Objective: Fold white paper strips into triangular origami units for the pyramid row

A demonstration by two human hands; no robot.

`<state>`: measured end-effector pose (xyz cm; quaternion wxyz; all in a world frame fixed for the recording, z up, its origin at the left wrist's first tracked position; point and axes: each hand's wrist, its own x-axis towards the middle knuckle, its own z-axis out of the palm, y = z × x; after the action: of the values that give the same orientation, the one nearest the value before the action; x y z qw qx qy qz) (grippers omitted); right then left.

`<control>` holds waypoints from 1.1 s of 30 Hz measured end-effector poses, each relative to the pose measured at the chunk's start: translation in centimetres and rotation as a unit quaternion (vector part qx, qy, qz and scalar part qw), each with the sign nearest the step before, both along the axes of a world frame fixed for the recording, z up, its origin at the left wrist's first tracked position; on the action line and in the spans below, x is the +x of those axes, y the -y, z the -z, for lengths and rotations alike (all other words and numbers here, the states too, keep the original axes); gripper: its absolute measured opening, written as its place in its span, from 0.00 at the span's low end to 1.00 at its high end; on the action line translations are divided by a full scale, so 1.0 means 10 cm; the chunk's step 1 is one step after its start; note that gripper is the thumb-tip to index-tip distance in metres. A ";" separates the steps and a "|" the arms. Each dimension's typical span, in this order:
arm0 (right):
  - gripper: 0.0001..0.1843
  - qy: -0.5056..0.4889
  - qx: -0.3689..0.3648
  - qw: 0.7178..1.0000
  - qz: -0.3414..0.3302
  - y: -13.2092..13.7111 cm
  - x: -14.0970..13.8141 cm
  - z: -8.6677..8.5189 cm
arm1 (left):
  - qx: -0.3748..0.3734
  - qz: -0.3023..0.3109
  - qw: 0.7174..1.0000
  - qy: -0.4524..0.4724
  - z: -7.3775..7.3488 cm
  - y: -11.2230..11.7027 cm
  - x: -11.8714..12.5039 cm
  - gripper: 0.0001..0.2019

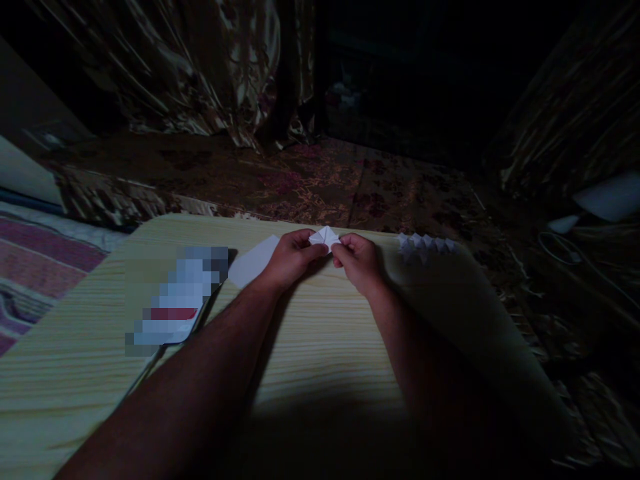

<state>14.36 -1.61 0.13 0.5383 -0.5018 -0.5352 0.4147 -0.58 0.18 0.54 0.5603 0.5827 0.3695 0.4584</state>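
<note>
Both my hands meet over the far part of a pale wooden board (320, 347). My left hand (290, 257) and my right hand (357, 261) each pinch one side of a small folded white paper piece (324, 237), held just above the board. A flat white sheet (253, 261) lies on the board just left of my left hand. A row of several small folded white paper shapes (425, 245) sits on the board to the right of my right hand.
A blurred-out flat item (180, 300) lies on the board's left side. Dark patterned carpet (310, 177) and curtains surround the board. A striped mat (35, 267) lies at the left. White objects (605, 197) rest on the floor at the right.
</note>
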 end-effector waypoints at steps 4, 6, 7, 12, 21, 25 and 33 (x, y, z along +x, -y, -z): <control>0.06 -0.001 -0.004 1.000 -0.003 0.00 0.00 0.00 | -0.004 -0.012 1.000 0.001 0.03 -0.01 0.00 0.08; 0.06 0.011 -0.002 1.000 -0.011 0.01 0.01 0.01 | -0.002 -0.029 1.000 0.003 0.04 -0.02 0.00 0.09; 0.06 0.016 0.002 1.000 -0.016 0.00 0.01 0.02 | -0.001 -0.037 0.999 0.007 0.04 -0.02 0.01 0.09; 0.04 0.024 0.013 0.999 -0.036 -0.01 0.01 0.04 | -0.004 -0.061 0.998 0.026 0.01 -0.01 0.03 0.10; 0.07 -0.028 -0.020 0.999 -0.027 -0.02 0.00 -0.01 | 0.032 -0.037 0.998 -0.046 -0.01 0.03 0.03 0.12; 0.08 -0.042 -0.012 0.999 -0.025 -0.01 0.01 0.00 | 0.049 -0.053 0.995 -0.070 0.02 0.01 0.02 0.12; 0.09 -0.057 0.012 0.998 -0.014 -0.03 0.05 0.04 | 0.037 -0.024 0.995 -0.084 -0.01 0.04 0.03 0.12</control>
<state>14.83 -1.27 -0.29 0.5680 -0.4635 -0.5157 0.4434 -0.32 -0.24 0.61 0.4945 0.6305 0.4119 0.4339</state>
